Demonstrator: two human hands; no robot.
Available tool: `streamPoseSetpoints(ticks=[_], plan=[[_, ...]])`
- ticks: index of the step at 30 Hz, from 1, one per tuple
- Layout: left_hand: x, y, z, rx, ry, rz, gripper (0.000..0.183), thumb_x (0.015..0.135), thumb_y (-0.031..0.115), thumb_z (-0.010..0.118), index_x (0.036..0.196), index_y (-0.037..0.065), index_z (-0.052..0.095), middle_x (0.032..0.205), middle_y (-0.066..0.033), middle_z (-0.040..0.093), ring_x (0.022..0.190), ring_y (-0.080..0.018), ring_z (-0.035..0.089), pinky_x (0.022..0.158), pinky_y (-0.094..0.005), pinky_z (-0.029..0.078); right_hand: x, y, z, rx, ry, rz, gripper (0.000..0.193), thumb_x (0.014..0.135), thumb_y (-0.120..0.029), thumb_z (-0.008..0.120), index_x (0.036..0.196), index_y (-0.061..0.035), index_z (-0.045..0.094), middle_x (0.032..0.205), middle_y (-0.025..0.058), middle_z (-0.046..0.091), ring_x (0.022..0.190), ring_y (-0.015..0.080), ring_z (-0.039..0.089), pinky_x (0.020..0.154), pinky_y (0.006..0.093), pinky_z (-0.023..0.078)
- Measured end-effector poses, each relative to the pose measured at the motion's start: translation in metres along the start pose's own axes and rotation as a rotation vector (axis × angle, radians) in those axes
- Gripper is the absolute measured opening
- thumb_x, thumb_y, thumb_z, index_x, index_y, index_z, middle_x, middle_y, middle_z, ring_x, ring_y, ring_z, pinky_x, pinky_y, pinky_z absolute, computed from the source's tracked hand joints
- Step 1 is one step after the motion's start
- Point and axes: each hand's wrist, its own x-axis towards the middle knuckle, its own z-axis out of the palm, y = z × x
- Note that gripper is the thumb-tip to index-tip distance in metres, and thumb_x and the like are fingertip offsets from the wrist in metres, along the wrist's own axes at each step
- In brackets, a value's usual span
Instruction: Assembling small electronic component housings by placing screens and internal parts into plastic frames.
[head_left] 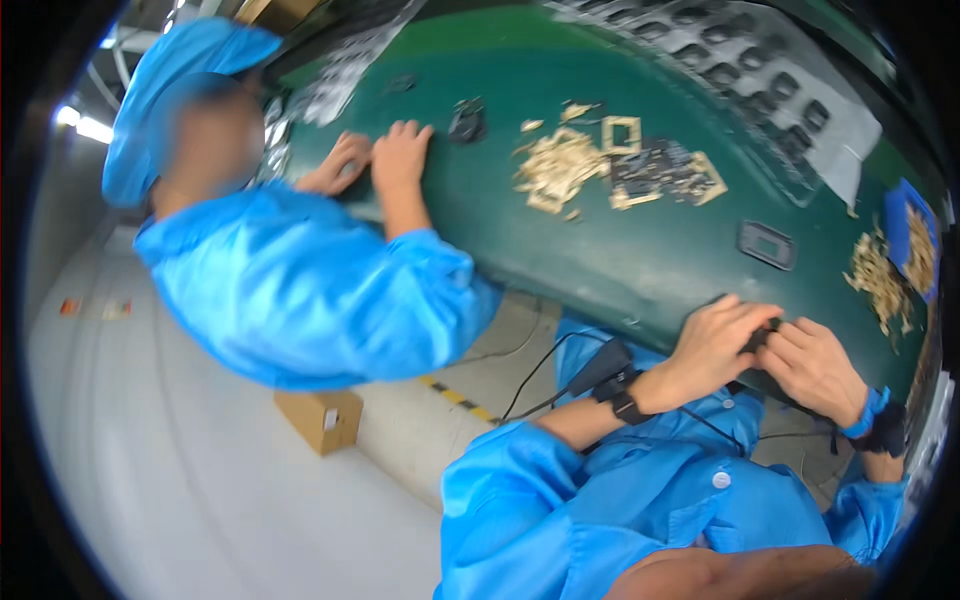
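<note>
Step in hand: it seems the person is working a small dark part [762, 338] with both hands at the near edge of the green bench [600, 250], in the lower right of the frame.
Left hand [712, 345]: fingers are curled over the part from its left side; the grip looks closed on it.
Right hand [815, 365]: fingers bend toward the same part from the right; I judge this grip is closed on it too, though the fingertips hide the contact.
Part, place: between the two hands, just at the bench edge, mostly covered.
Part, axis: too hidden to tell surely; the visible piece seems to run left to right in the frame, from one hand to the other.
Next move: it probably calls for steady thumbs and a small, careful pull or press, because the part is small and sits at the edge.
Frame piece [766, 244]: a dark rectangular frame lies flat on the bench, above the hands, apart from them.
Scrap pile [560, 165]: tan bits in the upper middle, near a tan square frame [622, 133].
Blue tray [915, 235]: at the right edge, with tan bits inside.
Co-worker: a person in a blue coat in the upper left, both hands [375, 160] flat on the bench.
Box [320, 418]: cardboard, on the floor, lower left.
</note>
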Motion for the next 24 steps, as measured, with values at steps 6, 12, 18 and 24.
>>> streamPoseSetpoints(ticks=[6, 12, 18, 24], plan=[[-0.002, -0.001, -0.01, 0.172, 0.029, -0.026, 0.057, 0.064, 0.003, 0.081, 0.118, 0.012, 0.065, 0.105, -0.0037, 0.073, 0.091, -0.0275, 0.067, 0.077, -0.038, 0.055, 0.016, 0.013, 0.0, -0.041, -0.028, -0.15, 0.016, 0.076, -0.016, 0.063, 0.089, -0.0088, 0.058, 0.086, 0.0036, 0.055, 0.086, 0.0185, 0.058, 0.076, 0.0309, 0.049], [0.004, 0.0, -0.026, 0.092, -0.015, -0.022, 0.055, 0.066, 0.01, 0.086, 0.117, 0.012, 0.064, 0.101, -0.0021, 0.073, 0.085, -0.0252, 0.065, 0.072, -0.0365, 0.054, 0.006, 0.017, 0.008, 0.078, -0.025, 0.001, 0.014, 0.083, -0.017, 0.063, 0.094, -0.0095, 0.059, 0.087, 0.0028, 0.054, 0.086, 0.0188, 0.058, 0.075, 0.0324, 0.048], [0.0, 0.002, -0.016, 0.073, 0.007, -0.019, 0.055, 0.065, 0.014, 0.089, 0.114, 0.011, 0.065, 0.102, -0.0016, 0.075, 0.079, -0.0229, 0.063, 0.067, -0.0332, 0.051, -0.003, 0.021, 0.005, 0.337, -0.011, 0.101, 0.014, 0.085, -0.017, 0.064, 0.096, -0.0076, 0.06, 0.092, 0.0042, 0.057, 0.087, 0.021, 0.058, 0.074, 0.0333, 0.047], [-0.002, 0.005, -0.018, 0.052, -0.039, -0.043, 0.054, 0.066, 0.009, 0.086, 0.115, 0.011, 0.062, 0.093, -0.0037, 0.067, 0.08, -0.0247, 0.061, 0.068, -0.0377, 0.051, 0.006, 0.021, -0.004, 0.292, -0.06, 0.055, 0.013, 0.085, -0.016, 0.064, 0.095, -0.0082, 0.06, 0.091, 0.0034, 0.057, 0.086, 0.02, 0.058, 0.072, 0.0323, 0.045]])
